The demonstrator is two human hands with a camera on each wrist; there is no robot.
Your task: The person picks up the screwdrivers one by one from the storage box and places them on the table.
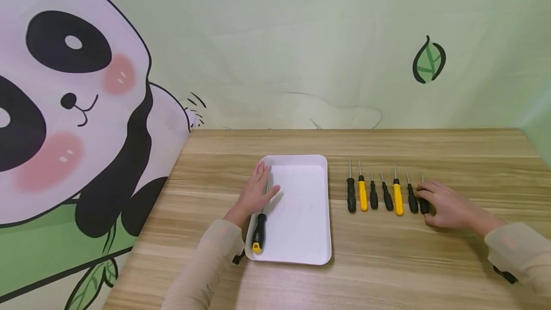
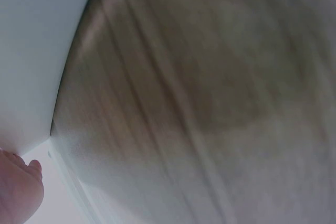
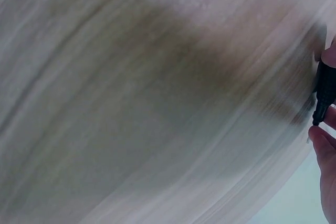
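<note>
A white tray (image 1: pixel 301 214) lies on the wooden table, and my left hand (image 1: pixel 255 196) rests on its left rim with the fingers stretched out. Inside the tray, along that side, is a black screwdriver with a yellow handle end (image 1: pixel 259 233); the hand partly covers its shaft. To the right, my right hand (image 1: pixel 451 208) holds a small black-handled screwdriver (image 1: pixel 424 205) at the right end of a row. The right wrist view shows fingers about its dark handle (image 3: pixel 326 87). In the left wrist view, only part of the left hand (image 2: pixel 20 190) appears by the tray.
Left of the held one, several screwdrivers lie side by side, shafts pointing away: a long black one (image 1: pixel 351 195), yellow ones (image 1: pixel 363 196) (image 1: pixel 398 199) and smaller black ones (image 1: pixel 373 198). A panda-printed backdrop (image 1: pixel 258 61) rises behind the table's far edge.
</note>
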